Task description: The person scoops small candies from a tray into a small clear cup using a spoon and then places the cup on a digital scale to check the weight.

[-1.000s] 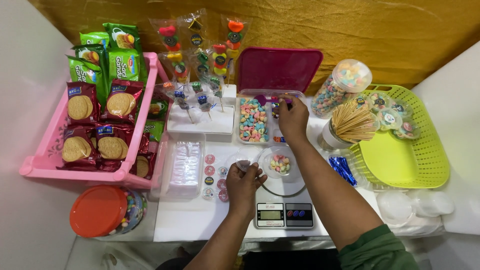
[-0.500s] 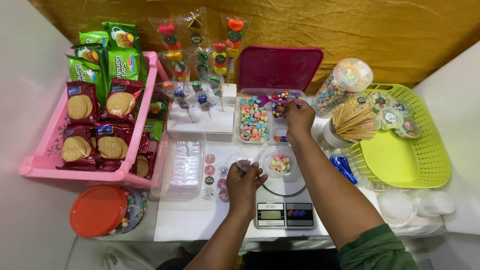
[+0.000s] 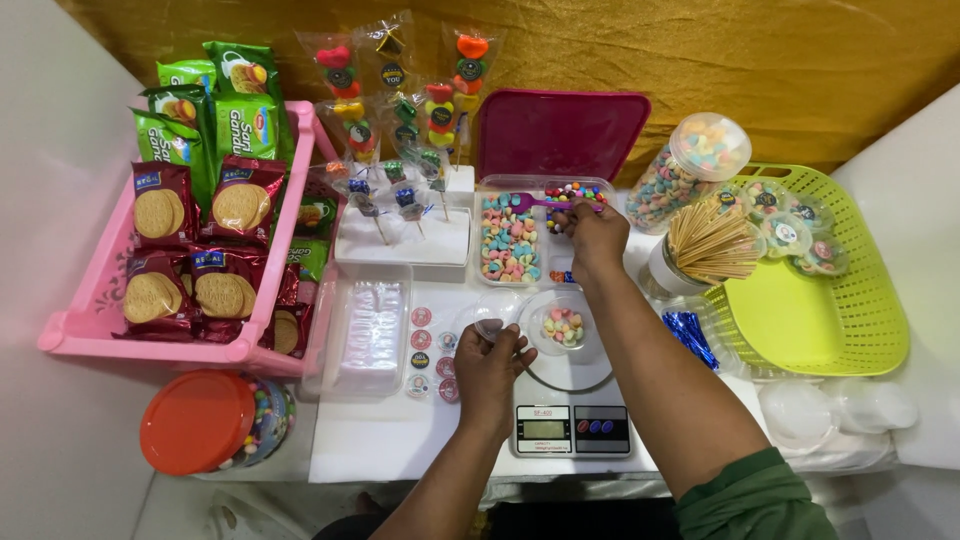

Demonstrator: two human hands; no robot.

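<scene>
- Pink crate, left: biscuit packets stacked inside.
- Green basket, right: small lidded candy cups at its far end.
- Divided clear tray, far centre: pastel candies; right hand above it, fingers pinching a purple spoon.
- Small clear cup on the scale: few candies.
- Left hand, near centre: fingers curled, pinching a clear lid.
- White tabletop; gold backdrop.

head-worn view, steeply down, fairly near

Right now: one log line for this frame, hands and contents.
right hand: holds purple spoon over divided candy box | left hand: holds clear lid | small cup on scale: few candies
</scene>
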